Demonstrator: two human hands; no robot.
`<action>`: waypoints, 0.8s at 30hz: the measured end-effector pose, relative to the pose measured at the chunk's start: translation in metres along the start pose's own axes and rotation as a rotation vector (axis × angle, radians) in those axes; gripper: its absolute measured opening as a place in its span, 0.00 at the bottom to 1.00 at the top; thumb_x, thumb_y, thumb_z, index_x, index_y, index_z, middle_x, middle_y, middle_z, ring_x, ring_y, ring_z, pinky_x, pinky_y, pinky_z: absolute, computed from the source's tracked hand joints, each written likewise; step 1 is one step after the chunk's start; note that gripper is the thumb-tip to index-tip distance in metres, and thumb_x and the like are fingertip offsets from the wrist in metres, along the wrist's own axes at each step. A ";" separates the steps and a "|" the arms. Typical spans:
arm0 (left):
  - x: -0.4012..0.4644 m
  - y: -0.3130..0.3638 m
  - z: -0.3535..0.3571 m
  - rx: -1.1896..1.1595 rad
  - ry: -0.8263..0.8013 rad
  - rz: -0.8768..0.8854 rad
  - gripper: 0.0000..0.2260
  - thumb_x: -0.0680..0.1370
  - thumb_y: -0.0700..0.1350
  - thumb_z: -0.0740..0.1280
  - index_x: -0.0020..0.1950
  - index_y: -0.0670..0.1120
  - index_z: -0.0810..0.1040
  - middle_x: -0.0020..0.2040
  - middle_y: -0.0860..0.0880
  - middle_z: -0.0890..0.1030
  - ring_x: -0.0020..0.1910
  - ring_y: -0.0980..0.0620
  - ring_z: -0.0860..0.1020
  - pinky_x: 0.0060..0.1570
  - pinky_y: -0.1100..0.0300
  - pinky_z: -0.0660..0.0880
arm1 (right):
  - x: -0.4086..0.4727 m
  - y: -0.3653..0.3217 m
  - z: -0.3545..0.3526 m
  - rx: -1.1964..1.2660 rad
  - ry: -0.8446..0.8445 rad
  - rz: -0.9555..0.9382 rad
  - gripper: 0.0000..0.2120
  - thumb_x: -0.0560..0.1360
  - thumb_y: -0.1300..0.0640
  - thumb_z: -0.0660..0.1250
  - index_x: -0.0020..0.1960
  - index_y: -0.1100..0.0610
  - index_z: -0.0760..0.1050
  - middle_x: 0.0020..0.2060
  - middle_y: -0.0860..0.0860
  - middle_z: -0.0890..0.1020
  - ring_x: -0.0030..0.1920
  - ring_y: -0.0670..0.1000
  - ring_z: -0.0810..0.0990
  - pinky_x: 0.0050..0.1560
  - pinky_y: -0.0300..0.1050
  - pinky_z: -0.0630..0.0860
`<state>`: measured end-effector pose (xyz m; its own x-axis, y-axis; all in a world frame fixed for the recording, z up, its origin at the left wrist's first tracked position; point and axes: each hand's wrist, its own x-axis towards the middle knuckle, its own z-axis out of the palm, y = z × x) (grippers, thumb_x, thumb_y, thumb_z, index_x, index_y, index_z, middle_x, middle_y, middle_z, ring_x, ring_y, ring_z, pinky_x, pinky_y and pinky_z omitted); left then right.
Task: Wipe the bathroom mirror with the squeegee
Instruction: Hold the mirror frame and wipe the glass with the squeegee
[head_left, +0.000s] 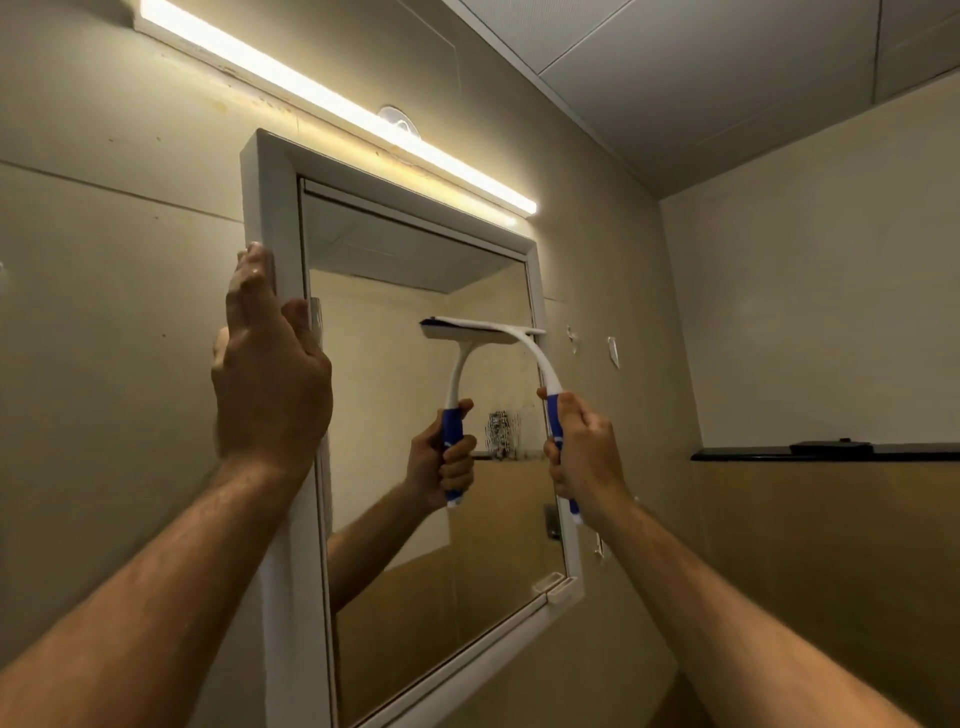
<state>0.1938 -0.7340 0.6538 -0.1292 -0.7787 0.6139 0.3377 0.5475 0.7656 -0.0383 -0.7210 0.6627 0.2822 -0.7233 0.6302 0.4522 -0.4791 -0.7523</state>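
Observation:
The bathroom mirror (395, 374) hangs on the beige wall in a white frame (270, 208). My right hand (587, 457) is shut on the blue grip of a white squeegee (540, 364). The squeegee's blade presses flat against the glass near the right edge, about a third of the way down. My left hand (265, 374) rests against the frame's left side, fingers pointing up and thumb at the glass edge. The mirror reflects the squeegee and the hand that holds it. A patch of droplets shows on the glass below the blade.
A lit strip lamp (332, 104) runs above the mirror. On the right wall is a dark ledge (831, 452) with a flat black object on it. Small white fittings (613, 351) stick to the wall right of the frame.

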 end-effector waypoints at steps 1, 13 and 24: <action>0.001 -0.001 -0.001 -0.040 -0.008 -0.018 0.20 0.82 0.58 0.45 0.63 0.50 0.69 0.29 0.51 0.64 0.22 0.56 0.60 0.22 0.64 0.58 | 0.004 -0.005 0.003 -0.003 0.005 -0.017 0.14 0.83 0.44 0.52 0.52 0.44 0.75 0.29 0.51 0.70 0.24 0.45 0.66 0.21 0.38 0.65; -0.013 -0.032 -0.015 -0.108 -0.206 -0.207 0.17 0.79 0.59 0.57 0.45 0.45 0.66 0.28 0.50 0.62 0.22 0.55 0.57 0.21 0.63 0.56 | -0.010 0.044 -0.013 -0.277 0.010 -0.028 0.21 0.83 0.43 0.49 0.41 0.53 0.71 0.30 0.53 0.70 0.28 0.49 0.68 0.29 0.43 0.66; 0.006 -0.006 -0.009 -0.158 -0.249 -0.162 0.17 0.79 0.61 0.54 0.43 0.47 0.63 0.25 0.52 0.58 0.20 0.56 0.54 0.19 0.66 0.51 | 0.011 0.020 0.002 -0.191 -0.061 -0.049 0.22 0.82 0.42 0.48 0.38 0.53 0.68 0.27 0.50 0.68 0.25 0.48 0.65 0.27 0.43 0.63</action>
<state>0.1996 -0.7449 0.6517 -0.4104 -0.7424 0.5295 0.4323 0.3529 0.8298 -0.0248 -0.7378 0.6547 0.3165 -0.6681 0.6734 0.2999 -0.6030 -0.7393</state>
